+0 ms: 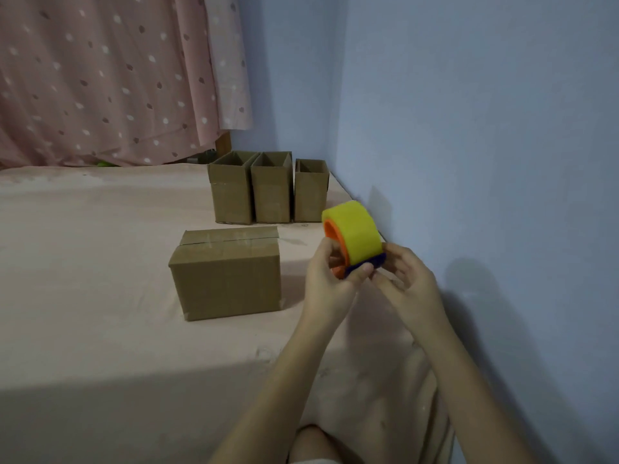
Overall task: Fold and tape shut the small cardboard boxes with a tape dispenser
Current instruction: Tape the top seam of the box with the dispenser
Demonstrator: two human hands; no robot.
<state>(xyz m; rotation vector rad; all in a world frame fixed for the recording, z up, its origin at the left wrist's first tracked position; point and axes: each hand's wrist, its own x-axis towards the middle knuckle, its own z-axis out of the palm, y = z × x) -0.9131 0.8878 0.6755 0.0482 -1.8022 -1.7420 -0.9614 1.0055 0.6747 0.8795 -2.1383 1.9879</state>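
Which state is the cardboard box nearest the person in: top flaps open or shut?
Shut. The nearest box has its top flaps folded flat, meeting along a seam, with shiny clear tape running across it.

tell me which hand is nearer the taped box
Left. The left hand holds the tape dispenser just right of the taped box; the right hand is on the dispenser's far side, farther from the box.

pink dotted curtain [100, 78], blue wall [469, 112], pink bedsheet [83, 313]
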